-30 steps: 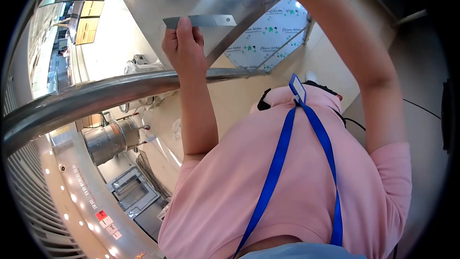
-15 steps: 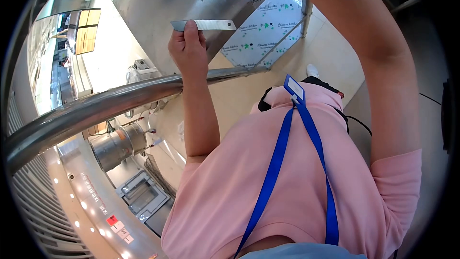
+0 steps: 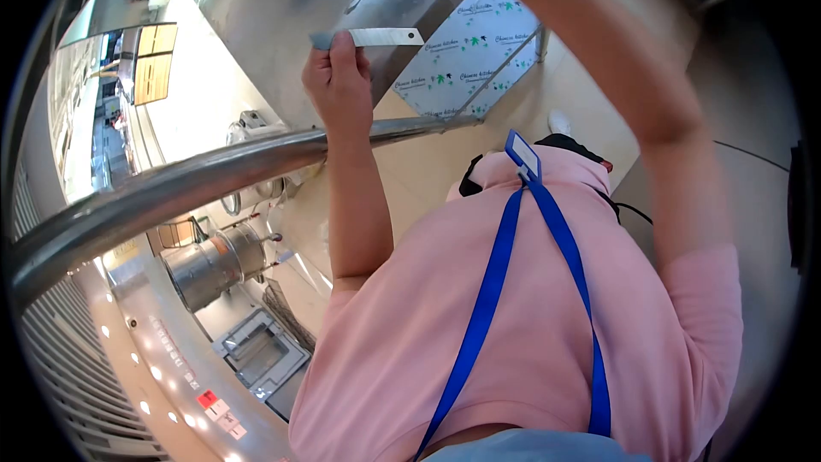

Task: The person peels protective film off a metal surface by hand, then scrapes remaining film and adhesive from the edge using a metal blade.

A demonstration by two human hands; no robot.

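Observation:
My left hand (image 3: 340,81) is closed, pinching a long, thin cutter blade (image 3: 389,37) between thumb and fingers. The blade lies nearly level, with a small round hole at its right end. Just behind it is a slanted stainless-steel panel (image 3: 282,30) with dark marks and ragged scraps on its upper part. My right forearm (image 3: 590,51) reaches up and across to the top edge of the head view, blurred by motion. Beyond that edge my right hand is cut off, so its fingers do not show.
A thick steel rail (image 3: 171,180) curves past my left forearm. Printed film (image 3: 475,51) with green leaves covers a panel beside the steel. Lower left are a metal cylinder (image 3: 205,274), a grey framed box (image 3: 261,351) and a lit steel counter (image 3: 162,351). A blue lanyard (image 3: 487,299) hangs on my pink shirt.
My right arm has swung left and down in the view, showing more of the forearm at the top edge. My left hand and the blade have barely moved.

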